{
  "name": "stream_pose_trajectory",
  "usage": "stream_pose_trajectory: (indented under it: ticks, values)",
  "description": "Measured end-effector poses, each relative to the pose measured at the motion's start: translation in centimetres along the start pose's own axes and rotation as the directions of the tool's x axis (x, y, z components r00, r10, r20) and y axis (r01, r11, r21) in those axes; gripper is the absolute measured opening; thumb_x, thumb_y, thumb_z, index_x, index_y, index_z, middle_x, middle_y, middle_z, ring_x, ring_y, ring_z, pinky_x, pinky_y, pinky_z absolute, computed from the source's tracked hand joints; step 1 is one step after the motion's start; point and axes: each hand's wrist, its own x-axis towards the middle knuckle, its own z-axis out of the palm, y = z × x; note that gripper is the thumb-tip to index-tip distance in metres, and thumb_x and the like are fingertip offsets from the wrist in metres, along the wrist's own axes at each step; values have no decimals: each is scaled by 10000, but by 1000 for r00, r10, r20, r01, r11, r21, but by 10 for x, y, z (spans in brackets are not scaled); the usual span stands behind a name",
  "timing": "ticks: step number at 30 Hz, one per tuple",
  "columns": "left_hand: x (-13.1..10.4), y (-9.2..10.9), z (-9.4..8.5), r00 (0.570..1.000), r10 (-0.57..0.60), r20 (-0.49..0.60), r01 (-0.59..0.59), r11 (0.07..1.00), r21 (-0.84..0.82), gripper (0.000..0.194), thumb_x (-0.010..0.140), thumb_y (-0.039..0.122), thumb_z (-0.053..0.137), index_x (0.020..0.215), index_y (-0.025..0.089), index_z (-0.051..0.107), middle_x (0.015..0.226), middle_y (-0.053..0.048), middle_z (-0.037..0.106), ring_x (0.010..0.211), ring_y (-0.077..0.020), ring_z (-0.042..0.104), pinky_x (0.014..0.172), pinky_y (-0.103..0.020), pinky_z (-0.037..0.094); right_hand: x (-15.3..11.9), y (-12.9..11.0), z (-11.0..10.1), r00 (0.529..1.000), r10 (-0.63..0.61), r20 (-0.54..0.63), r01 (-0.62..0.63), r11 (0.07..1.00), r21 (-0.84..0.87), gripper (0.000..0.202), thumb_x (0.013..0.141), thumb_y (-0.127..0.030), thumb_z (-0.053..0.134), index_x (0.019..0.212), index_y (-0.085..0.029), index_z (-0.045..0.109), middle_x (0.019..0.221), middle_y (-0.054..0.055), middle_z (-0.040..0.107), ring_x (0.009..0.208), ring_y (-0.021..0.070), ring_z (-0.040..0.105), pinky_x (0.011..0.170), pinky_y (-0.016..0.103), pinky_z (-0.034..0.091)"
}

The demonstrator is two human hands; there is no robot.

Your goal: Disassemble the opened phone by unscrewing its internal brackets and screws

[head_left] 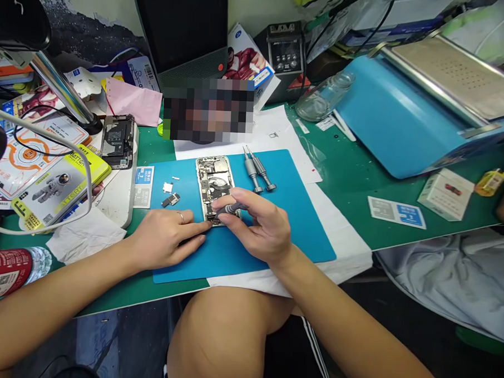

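An opened phone (214,179) with its inner parts bare lies on a blue mat (313,225). My right hand (259,223) grips a grey screwdriver (229,209) between thumb and fingers, over the phone's lower end; the driver's tip cannot be made out. At the phone's lower left edge rests the index fingertip of my left hand (166,238), which wears a ring and has its fingers apart, with nothing held. Small metal parts (170,199) lie on the mat left of the phone. Two more screwdrivers (255,169) lie up and to the right of it.
Battery boxes (62,186) and a second opened phone (118,141) are at the left, beside a lamp pole (68,89). A red-labelled bottle (10,273) lies at the front left. Further right are a glass jar (323,97), a blue machine (388,122) and a small white box (444,194).
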Motion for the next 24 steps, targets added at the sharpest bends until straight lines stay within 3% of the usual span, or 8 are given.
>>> stream_pose_trajectory:
  ticks: [8,13,19,24]
  values:
    - [1,0,0,1000,-2,3,2,1000,3,318,1074,343,487,1241,210,722,768,2,636,633,-138,589,542,-302,366,1,1,0,999,-49,13,49,999,11,694,895,-45,713,1519,-221,468,1109,89,810,939,176,797,820,307,693]
    - [0,0,1,1000,-13,17,12,1000,20,313,1072,341,485,1224,214,727,765,3,636,623,-137,581,531,-308,352,1,3,1,994,-104,24,106,993,-59,672,931,-181,724,1540,-246,450,1089,101,805,922,204,781,749,348,682]
    - [0,-1,0,1000,-9,12,9,1000,15,323,1075,346,479,1238,213,724,772,3,640,635,-136,590,544,-305,366,5,1,3,994,-103,45,107,990,-90,656,921,-90,667,1526,-241,461,1077,92,793,928,202,762,762,338,667]
    - [1,-1,1,1000,-9,9,8,1000,16,319,1076,345,476,1229,216,724,771,2,640,638,-137,593,542,-305,367,5,0,3,993,-105,51,110,988,-108,616,940,-115,631,1518,-241,458,1059,90,780,911,207,750,745,351,663]
